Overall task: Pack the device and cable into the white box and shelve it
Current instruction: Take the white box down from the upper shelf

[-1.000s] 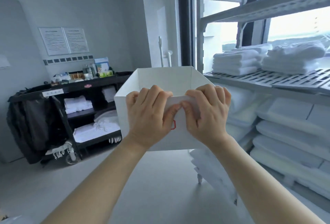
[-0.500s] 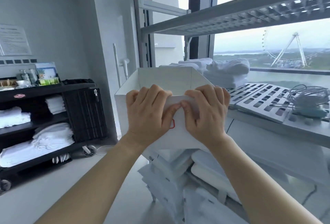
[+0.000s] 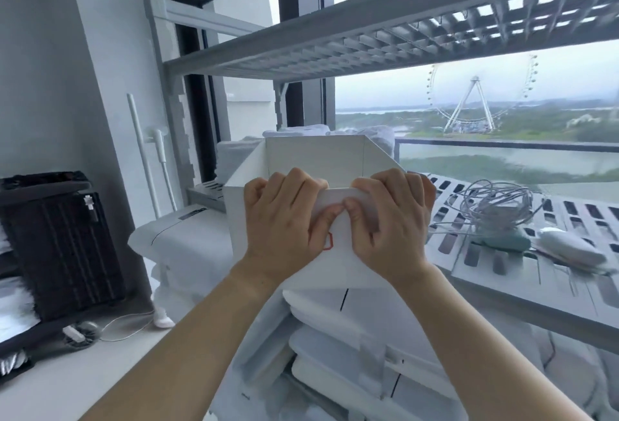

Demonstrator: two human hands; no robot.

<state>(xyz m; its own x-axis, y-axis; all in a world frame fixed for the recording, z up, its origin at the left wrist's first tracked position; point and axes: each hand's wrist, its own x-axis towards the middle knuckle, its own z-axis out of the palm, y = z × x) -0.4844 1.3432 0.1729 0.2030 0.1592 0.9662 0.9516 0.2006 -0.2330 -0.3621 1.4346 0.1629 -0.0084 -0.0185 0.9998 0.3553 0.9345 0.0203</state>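
Note:
I hold an open white box [image 3: 315,155] in front of me, at about the height of the slatted shelf. My left hand [image 3: 284,219] and my right hand [image 3: 392,219] both grip its near wall, thumbs touching above a small red mark. A coiled white cable [image 3: 495,202] lies on the grey slatted shelf [image 3: 569,273] to the right of the box. Under the coil sits a teal device [image 3: 509,243], with a white oval item [image 3: 569,248] beside it. I cannot see the inside of the box.
An upper slatted shelf [image 3: 368,41] runs overhead. Folded white towels [image 3: 234,152] sit behind the box, and wrapped white bedding [image 3: 335,337] fills the lower shelves. A black cart [image 3: 57,239] stands at the left. A window is behind the rack.
The view has swung right and closer to the rack; the cart has slid to the left edge and the cable and device have come into fuller view. My grip on the box is unchanged.

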